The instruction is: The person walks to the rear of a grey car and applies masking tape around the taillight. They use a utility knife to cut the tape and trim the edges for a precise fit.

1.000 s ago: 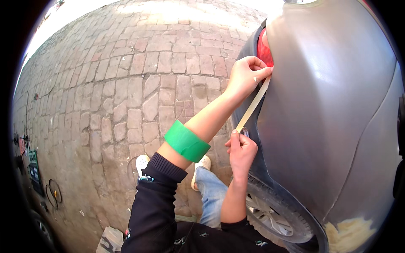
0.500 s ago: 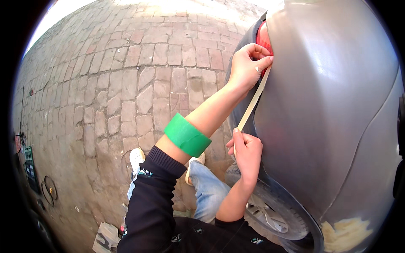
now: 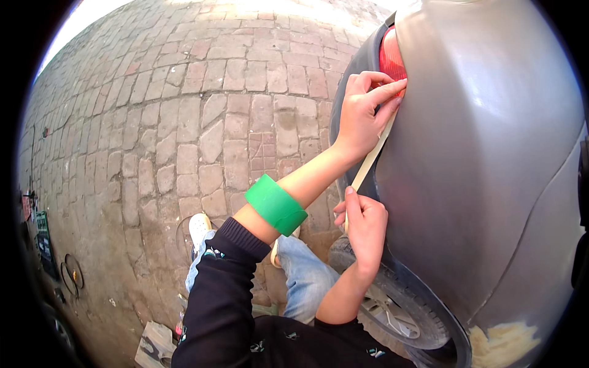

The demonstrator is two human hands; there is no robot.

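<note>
A narrow cream strip of masking tape (image 3: pixel 370 162) runs taut between my two hands, along the edge of a grey car panel (image 3: pixel 466 159). My left hand (image 3: pixel 362 116) is closed on its far end, fingertips pressed at the border between the red tail light (image 3: pixel 390 52) and the panel. Nearer to me, my right hand (image 3: pixel 366 227) pinches the strip between thumb and fingers, and a short tail hangs below the pinch. Round my left forearm sits a wide green tape roll (image 3: pixel 276 205). My left fingers partly cover the light's lower end.
Below my right hand is the car's wheel (image 3: pixel 392 310) under its arch. A pale filler patch (image 3: pixel 504 343) marks the panel at lower right. Brick paving (image 3: pixel 184 122) spreads to the left. A stained board (image 3: pixel 154 346) lies at lower left, and wire hoops (image 3: pixel 72 273) lie farther left.
My left fingers have shifted slightly right and down along the tail light's edge, pressing closer to the panel. My right hand has moved a little right, still pinching the strip.
</note>
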